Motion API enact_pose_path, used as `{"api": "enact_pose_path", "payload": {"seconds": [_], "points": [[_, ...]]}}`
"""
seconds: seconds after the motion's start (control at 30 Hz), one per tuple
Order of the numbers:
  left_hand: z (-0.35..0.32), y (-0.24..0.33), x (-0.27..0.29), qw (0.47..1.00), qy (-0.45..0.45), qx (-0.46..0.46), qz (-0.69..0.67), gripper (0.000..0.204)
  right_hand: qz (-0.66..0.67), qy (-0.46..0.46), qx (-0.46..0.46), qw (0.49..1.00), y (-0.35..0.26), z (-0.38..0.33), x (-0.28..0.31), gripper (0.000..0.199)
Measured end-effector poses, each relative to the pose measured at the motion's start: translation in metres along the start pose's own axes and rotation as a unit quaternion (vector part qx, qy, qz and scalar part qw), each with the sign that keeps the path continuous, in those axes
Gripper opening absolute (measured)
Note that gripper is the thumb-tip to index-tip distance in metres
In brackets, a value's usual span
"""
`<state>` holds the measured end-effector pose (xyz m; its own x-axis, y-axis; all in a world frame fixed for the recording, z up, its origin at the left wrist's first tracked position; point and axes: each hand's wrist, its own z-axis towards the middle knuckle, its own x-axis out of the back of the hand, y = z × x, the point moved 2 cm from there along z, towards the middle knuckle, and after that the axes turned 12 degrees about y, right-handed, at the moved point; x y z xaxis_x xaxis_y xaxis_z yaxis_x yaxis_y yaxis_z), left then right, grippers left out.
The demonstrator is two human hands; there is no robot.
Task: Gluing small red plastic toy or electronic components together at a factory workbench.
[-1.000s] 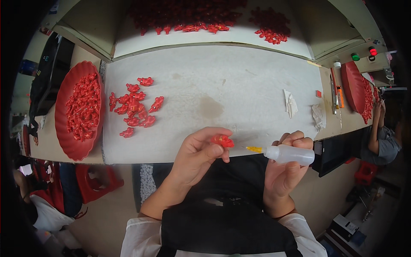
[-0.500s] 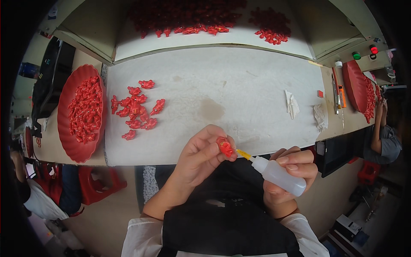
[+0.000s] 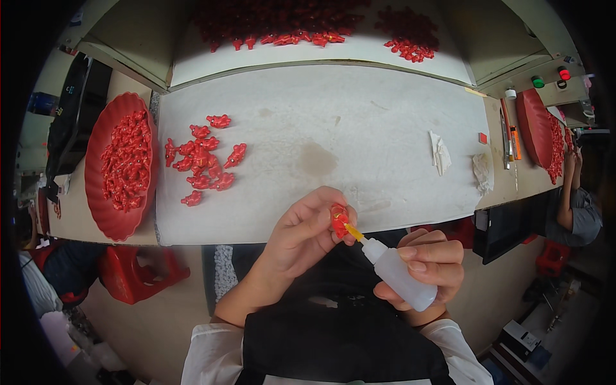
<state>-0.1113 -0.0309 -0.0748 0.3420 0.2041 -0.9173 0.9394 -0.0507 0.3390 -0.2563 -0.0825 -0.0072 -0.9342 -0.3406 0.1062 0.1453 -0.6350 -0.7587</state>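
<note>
My left hand (image 3: 307, 232) pinches a small red figurine (image 3: 339, 218) with gold markings, just off the near edge of the white-covered table. Wrapped round a translucent white squeeze bottle (image 3: 403, 277) is my right hand (image 3: 431, 264). The bottle tilts up to the left, and its yellow nozzle (image 3: 353, 232) meets or nearly meets the figurine's right side; actual contact is too small to tell. A loose group of similar red figurines (image 3: 204, 155) lies on the table's left part.
A red scalloped dish (image 3: 94, 186) full of figurines stands at the left. More red pieces (image 3: 289, 38) lie in the booth behind. Crumpled tissue (image 3: 439, 154) and pen-like tools (image 3: 515, 142) are at the right, with another red dish (image 3: 534, 128) and a co-worker (image 3: 581, 215) beyond.
My right hand has moved slightly left with the squeeze bottle, bringing the nozzle over to the figurine. My left hand has turned the figurine a little. The whole view has shifted slightly.
</note>
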Motion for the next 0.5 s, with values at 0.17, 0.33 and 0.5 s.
{"api": "enact_pose_path", "payload": {"seconds": [0.17, 0.33, 0.5], "points": [[-0.0007, 0.0007, 0.0017, 1.0, 0.001, -0.003, 0.003, 0.021, -0.001, -0.009, -0.001, 1.0, 0.0004, 0.0002, -0.0012, 0.054], [-0.001, 0.0011, 0.0009, 1.0, 0.01, -0.002, -0.002, 0.021, 0.005, -0.002, -0.004, 1.0, 0.0003, -0.0009, 0.0003, 0.055], [-0.001, 0.0012, 0.0012, 1.0, 0.008, -0.004, -0.001, 0.02, -0.003, -0.015, -0.003, 1.0, 0.0007, -0.0015, 0.0001, 0.055]]}}
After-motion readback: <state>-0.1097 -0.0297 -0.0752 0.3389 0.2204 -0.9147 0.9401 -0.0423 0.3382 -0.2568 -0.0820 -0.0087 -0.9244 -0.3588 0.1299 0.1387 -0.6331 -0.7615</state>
